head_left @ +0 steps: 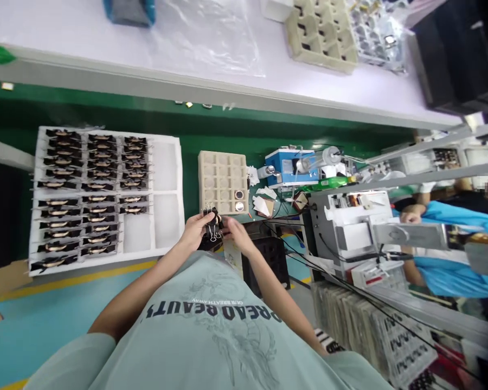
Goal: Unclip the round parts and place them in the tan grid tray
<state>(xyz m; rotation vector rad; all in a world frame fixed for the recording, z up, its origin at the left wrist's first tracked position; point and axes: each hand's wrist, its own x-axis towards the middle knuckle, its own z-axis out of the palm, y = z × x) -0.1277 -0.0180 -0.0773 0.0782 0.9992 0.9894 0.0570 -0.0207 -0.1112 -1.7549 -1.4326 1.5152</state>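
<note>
Close in front of my shirt, both my hands meet at a pair of black binder clips (213, 230) with silver wire handles. A small pale piece is partly visible between the clips. My left hand (196, 230) pinches the clips from the left with closed fingers. From the other side, my right hand (238, 234) has its fingers bent against their right edge, slightly blurred. Just beyond the hands lies a beige compartment tray (212, 181), with two round pieces (239, 200) in its near right cells, one dark-faced and one shiny.
At left, a white foam tray (177, 189) holds many rows of clipped black pieces. Right of the beige tray are a blue machine (282, 165), paper scraps (262, 206) and cables. A shelf (228, 89) runs overhead. Another person in blue (451, 216) is at far right.
</note>
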